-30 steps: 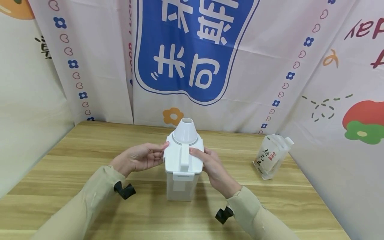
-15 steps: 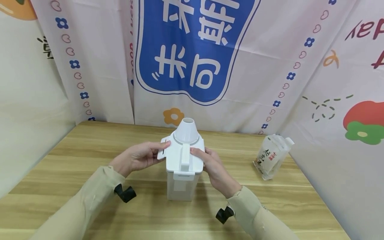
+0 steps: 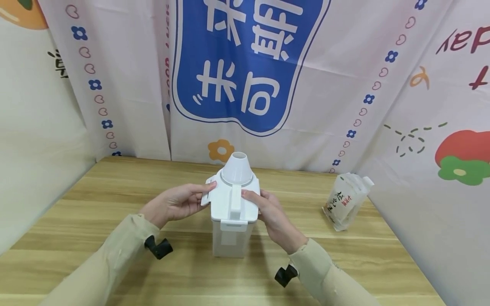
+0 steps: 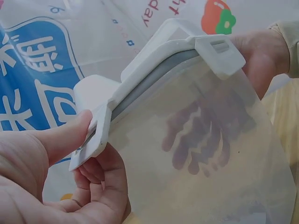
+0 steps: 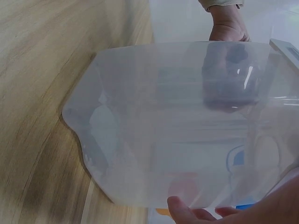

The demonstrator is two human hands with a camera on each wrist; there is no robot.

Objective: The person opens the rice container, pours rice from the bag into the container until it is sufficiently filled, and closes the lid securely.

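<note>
A translucent plastic storage container (image 3: pixel 229 244) with a white lid (image 3: pixel 221 204) stands upright on the table. The lid carries a cone-shaped spout (image 3: pixel 236 171) and a raised handle (image 3: pixel 235 203). My left hand (image 3: pixel 174 204) pinches the lid's left side latch (image 4: pixel 97 140), thumb above and fingers beneath; this latch sticks outward from the container wall. On the other side my right hand (image 3: pixel 274 214) holds the container, its thumb on the lid beside the handle and its fingers against the wall, showing through the plastic in the left wrist view. The front latch (image 3: pixel 234 225) lies down against the wall.
A transparent package (image 3: pixel 342 203) with dark and red lettering stands at the right of the wooden table (image 3: pixel 115 187). Printed cloth (image 3: pixel 321 97) hangs behind the table and at both sides. Each wrist bears a black mount (image 3: pixel 158 247).
The left side latch has swung up and outward from the container wall in my left hand's pinch. My right hand and the container have stayed in place.
</note>
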